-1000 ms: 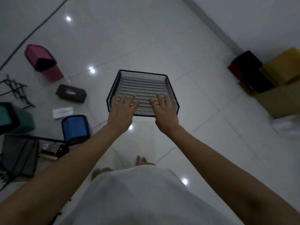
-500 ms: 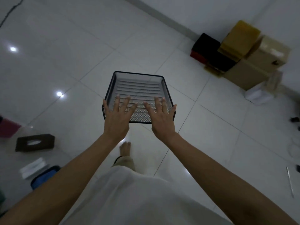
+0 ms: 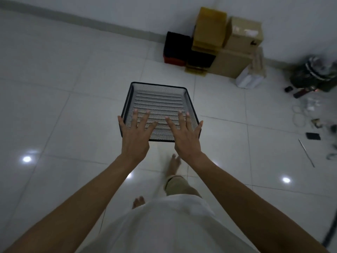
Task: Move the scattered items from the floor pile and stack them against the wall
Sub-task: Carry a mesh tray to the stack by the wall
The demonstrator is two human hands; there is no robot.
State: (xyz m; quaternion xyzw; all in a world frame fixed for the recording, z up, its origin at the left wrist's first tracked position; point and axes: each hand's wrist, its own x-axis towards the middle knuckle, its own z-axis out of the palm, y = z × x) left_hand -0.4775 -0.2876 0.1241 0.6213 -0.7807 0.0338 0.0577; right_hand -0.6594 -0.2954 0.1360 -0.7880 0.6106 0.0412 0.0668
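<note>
I carry a black wire-mesh tray [image 3: 158,99] level above the white tiled floor, its far end pointing at the wall. My left hand [image 3: 135,136] is at its near left corner and my right hand [image 3: 186,137] at its near right corner. On both hands the fingers lie straight and spread against the mesh bottom. Ahead, against the wall [image 3: 109,8], stands a stack: a black and red box [image 3: 175,50], a yellow bin [image 3: 208,28] and cardboard boxes [image 3: 244,33].
A white packet [image 3: 249,77] leans by the lower cardboard box [image 3: 231,64]. At the right lie a dark bag [image 3: 315,73], several small loose items and a thin metal rod [image 3: 306,152]. My bare feet are below the tray.
My view has swung right, from the floor pile to the wall. The stack of boxes is now closer and straight ahead. Both hands keep the same hold on the tray.
</note>
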